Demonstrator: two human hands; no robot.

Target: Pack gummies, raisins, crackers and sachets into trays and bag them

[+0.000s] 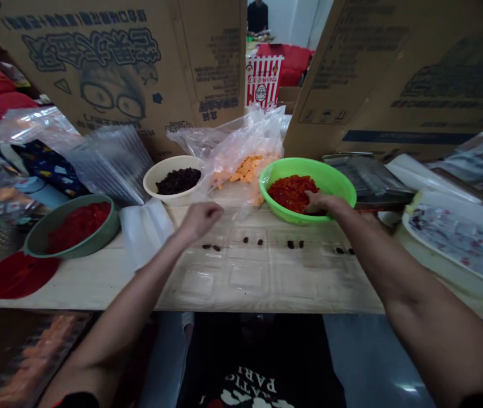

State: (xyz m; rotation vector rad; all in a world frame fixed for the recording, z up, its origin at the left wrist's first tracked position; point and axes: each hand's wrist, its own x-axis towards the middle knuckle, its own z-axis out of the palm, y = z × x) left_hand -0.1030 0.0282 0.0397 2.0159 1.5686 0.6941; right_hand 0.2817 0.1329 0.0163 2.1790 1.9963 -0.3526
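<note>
My right hand (321,202) dips into a bright green bowl (338,184), its fingers closing on red dried fruit pieces (290,191); the fingertips are partly hidden among them. Over the near side of the cream bowl (153,178) of dark raisins (178,181), my left hand (201,221) hovers with curled fingers; whatever it may hold is too small to make out. Below both hands, clear plastic trays (247,276) lie in rows on the wooden table. Pairs of raisins (295,245) sit in several far compartments. My right forearm covers part of the rightmost tray.
An open plastic bag (241,147) of orange pieces (247,169) stands between the bowls. To the left are a grey-green bowl (116,221) of red slices, a red lid (16,277) and stacked clear trays (105,158). Right: a tub (423,243) of small packets. Cardboard boxes (207,62) wall the back.
</note>
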